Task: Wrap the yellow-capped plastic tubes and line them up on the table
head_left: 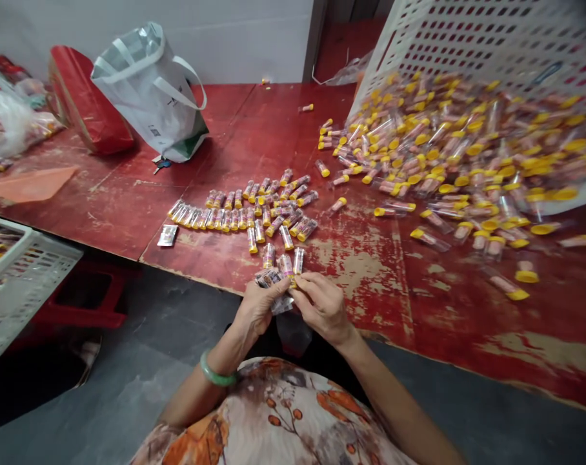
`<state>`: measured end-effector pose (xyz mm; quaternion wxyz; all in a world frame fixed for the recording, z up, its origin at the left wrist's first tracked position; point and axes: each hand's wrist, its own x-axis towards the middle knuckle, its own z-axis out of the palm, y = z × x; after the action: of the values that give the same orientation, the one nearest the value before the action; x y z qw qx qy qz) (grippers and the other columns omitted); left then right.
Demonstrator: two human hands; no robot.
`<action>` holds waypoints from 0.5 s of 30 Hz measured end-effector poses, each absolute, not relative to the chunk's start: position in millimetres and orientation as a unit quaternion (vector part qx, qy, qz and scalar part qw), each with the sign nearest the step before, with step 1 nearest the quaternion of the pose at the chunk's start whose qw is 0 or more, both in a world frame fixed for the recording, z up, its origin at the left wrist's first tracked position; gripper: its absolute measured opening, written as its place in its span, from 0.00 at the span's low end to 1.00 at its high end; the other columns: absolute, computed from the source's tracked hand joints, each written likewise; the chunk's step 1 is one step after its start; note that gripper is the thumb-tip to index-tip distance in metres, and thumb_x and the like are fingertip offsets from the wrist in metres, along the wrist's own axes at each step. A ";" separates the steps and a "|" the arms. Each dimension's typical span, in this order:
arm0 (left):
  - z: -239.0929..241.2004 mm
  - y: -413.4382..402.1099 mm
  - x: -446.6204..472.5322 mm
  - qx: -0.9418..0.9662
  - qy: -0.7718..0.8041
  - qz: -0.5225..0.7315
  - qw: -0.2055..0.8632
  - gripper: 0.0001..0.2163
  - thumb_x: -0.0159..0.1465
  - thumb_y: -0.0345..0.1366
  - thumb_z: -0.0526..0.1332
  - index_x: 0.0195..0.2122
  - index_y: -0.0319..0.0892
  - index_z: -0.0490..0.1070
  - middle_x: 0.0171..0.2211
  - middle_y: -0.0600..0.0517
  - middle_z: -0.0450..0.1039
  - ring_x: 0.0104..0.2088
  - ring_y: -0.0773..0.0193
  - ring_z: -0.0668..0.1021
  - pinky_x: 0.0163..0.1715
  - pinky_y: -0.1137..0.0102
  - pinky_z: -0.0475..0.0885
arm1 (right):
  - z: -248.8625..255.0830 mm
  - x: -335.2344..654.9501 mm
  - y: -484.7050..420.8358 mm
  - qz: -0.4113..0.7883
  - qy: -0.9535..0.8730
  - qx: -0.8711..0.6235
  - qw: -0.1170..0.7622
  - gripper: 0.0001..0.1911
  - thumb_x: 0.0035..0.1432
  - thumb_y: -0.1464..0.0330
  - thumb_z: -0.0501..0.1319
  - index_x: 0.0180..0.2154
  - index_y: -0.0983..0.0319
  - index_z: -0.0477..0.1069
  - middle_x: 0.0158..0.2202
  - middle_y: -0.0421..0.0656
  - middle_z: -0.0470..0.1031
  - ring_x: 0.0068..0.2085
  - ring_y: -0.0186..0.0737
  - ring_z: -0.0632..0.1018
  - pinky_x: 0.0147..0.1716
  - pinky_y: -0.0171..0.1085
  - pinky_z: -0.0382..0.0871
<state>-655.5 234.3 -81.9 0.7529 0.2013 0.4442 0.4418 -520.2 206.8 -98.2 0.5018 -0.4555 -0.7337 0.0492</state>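
Note:
Both hands meet at the table's front edge around one small clear tube with a yellow cap [286, 266]. My left hand [260, 303] is closed, with thumb and fingers on that tube and on a bunch of printed plastic wrappers [268, 278]. The fingertips of my right hand [322, 303] pinch the capped end of the same tube. Just beyond the fingers lie a few more capped tubes [298, 259]. Farther in, a cluster of printed tubes [235, 219] lies in uneven rows. A small flat stack of wrappers [167, 236] sits left of them.
A white perforated basket [448, 39] lies tipped at the right, spilling a heap of yellow-capped tubes [433, 142] over the red table [283, 139]. A white bag [148, 97], a red bag [84, 97] and keys [162, 164] are at back left. Another basket [41, 265] stands lower left.

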 end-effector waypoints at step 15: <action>-78.8 329.9 -686.9 0.287 0.523 0.487 0.637 0.14 0.53 0.44 0.67 0.28 0.37 0.70 0.17 0.53 0.72 0.16 0.66 0.75 0.17 0.73 0.72 | -111.5 -373.2 378.6 0.031 -0.723 -0.640 0.260 0.12 0.47 0.76 0.55 0.35 0.64 0.73 0.34 0.50 0.72 0.41 0.47 0.69 0.42 0.44 0.62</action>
<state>-686.9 329.9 -78.8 0.6374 0.2873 0.5233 0.4872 -373.2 378.6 -111.5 0.2595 -0.6399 -0.7227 0.0309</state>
